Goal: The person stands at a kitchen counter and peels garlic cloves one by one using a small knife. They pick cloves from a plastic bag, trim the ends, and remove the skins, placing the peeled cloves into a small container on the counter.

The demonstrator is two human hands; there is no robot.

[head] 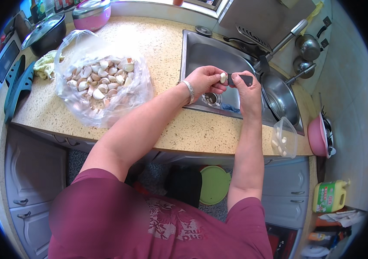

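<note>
Over the sink, my left hand (pixel 208 82) pinches a pale, peeled garlic clove (pixel 223 77) between thumb and fingertips. My right hand (pixel 247 90) grips a dark, flat, blade-like tool (pixel 246 80), its end close beside the clove; whether they touch is hard to tell. On the counter to the left lies an open clear plastic bag (pixel 132 106) filled with garlic cloves (pixel 103 77), most in their skins. A clear plastic container (pixel 289 137) with several pale cloves stands at the counter's front edge, right of my right forearm.
The steel sink (pixel 203 55) holds a strainer (pixel 211 99) and a blue cloth (pixel 230 108). A steel wok (pixel 284 97) rests at its right side. A pink bowl (pixel 316 137) stands far right. At the left are a lidded black pot (pixel 46 37) and a crumpled cloth (pixel 45 64).
</note>
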